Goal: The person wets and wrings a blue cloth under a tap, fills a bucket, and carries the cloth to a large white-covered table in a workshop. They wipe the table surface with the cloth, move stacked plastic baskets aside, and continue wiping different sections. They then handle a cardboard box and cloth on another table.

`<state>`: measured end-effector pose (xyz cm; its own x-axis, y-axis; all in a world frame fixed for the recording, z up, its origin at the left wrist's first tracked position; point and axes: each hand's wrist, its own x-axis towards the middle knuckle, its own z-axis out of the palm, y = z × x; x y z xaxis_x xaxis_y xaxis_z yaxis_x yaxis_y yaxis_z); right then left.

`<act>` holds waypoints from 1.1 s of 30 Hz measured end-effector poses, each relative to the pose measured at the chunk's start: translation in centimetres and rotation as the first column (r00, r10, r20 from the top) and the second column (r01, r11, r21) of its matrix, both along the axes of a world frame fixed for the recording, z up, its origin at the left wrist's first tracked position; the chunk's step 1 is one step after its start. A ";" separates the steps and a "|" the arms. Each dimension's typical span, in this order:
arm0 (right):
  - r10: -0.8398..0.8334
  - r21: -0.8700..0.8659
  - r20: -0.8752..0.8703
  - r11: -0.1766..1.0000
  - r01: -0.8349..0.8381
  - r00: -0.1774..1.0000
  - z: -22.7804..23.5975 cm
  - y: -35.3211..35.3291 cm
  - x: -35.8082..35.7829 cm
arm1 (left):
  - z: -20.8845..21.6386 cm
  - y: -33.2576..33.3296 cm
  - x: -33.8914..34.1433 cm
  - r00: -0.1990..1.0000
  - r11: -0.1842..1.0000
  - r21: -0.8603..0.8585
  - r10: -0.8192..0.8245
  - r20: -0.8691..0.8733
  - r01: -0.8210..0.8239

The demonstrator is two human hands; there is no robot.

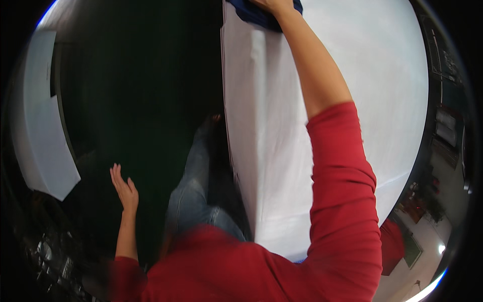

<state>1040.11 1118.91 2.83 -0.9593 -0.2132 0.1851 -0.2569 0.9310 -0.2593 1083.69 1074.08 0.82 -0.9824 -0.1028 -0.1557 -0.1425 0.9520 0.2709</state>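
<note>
My right arm, in a red sleeve pushed up to the elbow, reaches far forward over a white-covered table [372, 60]. At the top edge of the view, my right hand [274, 4] is against a dark blue cloth [254, 14], which lies over the table's left edge. The fingers of that hand are cut off by the picture's edge, so their grip cannot be made out. Low on the left, my left hand [125, 190] hangs in the air beside my body, fingers stretched out and nothing in it.
The white cover drapes down the table's left side, close to my legs in blue jeans [193, 199]. Dark green floor [121, 90] lies to the left. Beyond it stands a white-covered surface [43, 136]. A red shape [391, 246] shows at the lower right, past the table.
</note>
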 end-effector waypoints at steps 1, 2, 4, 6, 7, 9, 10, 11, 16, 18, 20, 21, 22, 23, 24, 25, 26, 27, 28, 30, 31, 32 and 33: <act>0.062 -0.040 -0.030 0.997 -0.063 0.998 -0.2 -0.4 3.1 | 0.2 0.0 0.1 1.000 1.000 -0.010 0.008 -0.014 -0.008; 0.114 -0.057 -0.038 0.992 -0.116 0.993 -0.5 -0.8 7.3 | 0.2 0.1 0.2 1.000 1.000 0.014 0.018 -0.023 -0.018; 0.147 -0.055 -0.035 0.987 -0.149 0.989 -0.9 -0.9 16.9 | 0.1 0.5 0.1 0.998 0.998 0.059 -0.017 -0.066 0.021; 0.153 -0.122 -0.049 0.980 -0.158 0.987 -0.7 -1.3 27.5 | -0.4 1.0 0.0 0.983 0.988 0.104 -0.100 -0.152 0.116; 0.118 -0.158 0.062 0.982 -0.107 0.991 -0.4 -2.1 32.7 | -0.7 1.4 0.1 0.981 0.986 0.109 -0.111 -0.157 0.129; 0.070 -0.165 0.208 0.986 -0.036 0.976 0.9 -2.9 43.4 | -1.3 2.3 0.3 0.969 0.967 0.148 -0.185 -0.161 0.209; 0.036 -0.145 0.274 0.989 0.004 0.961 1.5 -3.1 48.4 | -1.6 2.8 0.5 0.952 0.946 0.146 -0.267 -0.152 0.289; 0.025 -0.088 0.414 0.996 0.013 0.910 2.4 -3.3 52.8 | -1.7 3.2 0.6 0.938 0.932 0.144 -0.312 -0.151 0.333; 0.015 -0.115 0.404 0.993 0.035 0.915 1.7 0.3 64.7 | -1.0 3.4 1.1 0.880 0.865 0.167 -0.458 -0.124 0.473; -0.093 -0.049 0.401 0.991 0.123 0.911 -0.4 5.7 64.8 | -0.3 3.0 1.5 0.878 0.862 0.170 -0.458 -0.139 0.477; -0.464 -0.043 0.148 0.879 0.474 0.874 -2.1 13.2 63.8 | 0.3 2.3 2.4 0.863 0.861 0.109 -0.475 -0.173 0.496; -0.627 -0.076 0.012 0.777 0.626 0.779 -2.5 17.2 62.9 | 0.7 1.7 2.8 0.850 0.852 0.067 -0.506 -0.147 0.519; -0.764 -0.027 -0.051 0.644 0.764 0.643 -2.9 20.8 61.7 | 1.1 1.0 3.3 0.862 0.870 0.060 -0.473 -0.183 0.490; -0.884 0.012 -0.065 0.463 0.886 0.463 -3.0 24.0 60.4 | 1.6 0.1 3.6 0.859 0.870 0.033 -0.478 -0.184 0.492; -0.972 -0.013 -0.053 0.229 0.973 0.228 -3.1 25.8 59.2 | 2.0 -0.8 3.9 0.867 0.880 0.007 -0.467 -0.171 0.475; -0.996 0.023 -0.007 0.093 0.995 0.093 -3.2 26.7 57.6 | 2.4 -1.5 4.2 0.870 0.884 -0.011 -0.463 -0.173 0.468; -0.996 0.020 -0.052 0.068 0.997 0.069 -3.2 25.8 56.2 | 2.7 -1.9 4.4 0.877 0.890 -0.033 -0.454 -0.156 0.454; -0.995 0.081 -0.058 0.072 0.994 0.076 -3.0 24.0 55.2 | 2.8 -1.8 4.5 0.905 0.916 -0.032 -0.399 -0.150 0.399; -0.968 0.057 -0.102 0.225 0.973 0.230 -2.8 20.7 54.9 | 2.8 -1.4 4.6 0.871 0.878 -0.028 -0.477 -0.115 0.477; -0.779 -0.018 -0.151 0.617 0.787 0.608 -1.9 12.3 56.0 | 2.6 0.7 4.6 0.860 0.860 0.026 -0.509 -0.051 0.510; -0.695 -0.039 -0.106 0.718 0.695 0.711 -1.5 7.8 57.6 | 2.5 2.4 4.4 0.815 0.813 0.056 -0.578 -0.045 0.580; -0.603 -0.036 -0.038 0.798 0.602 0.797 -0.7 3.8 60.0 | 2.4 4.3 4.0 0.788 0.781 0.101 -0.612 -0.071 0.616; -0.511 -0.076 0.118 0.850 0.521 0.852 -0.1 0.6 62.5 | 2.5 6.3 3.4 0.759 0.745 0.147 -0.645 -0.089 0.650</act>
<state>1102.61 1119.54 2.69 -0.9393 0.3321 0.0861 0.2818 0.8901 -0.3581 1087.12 1080.37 3.30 -0.8084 0.5831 -0.0806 0.5031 0.7554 0.4199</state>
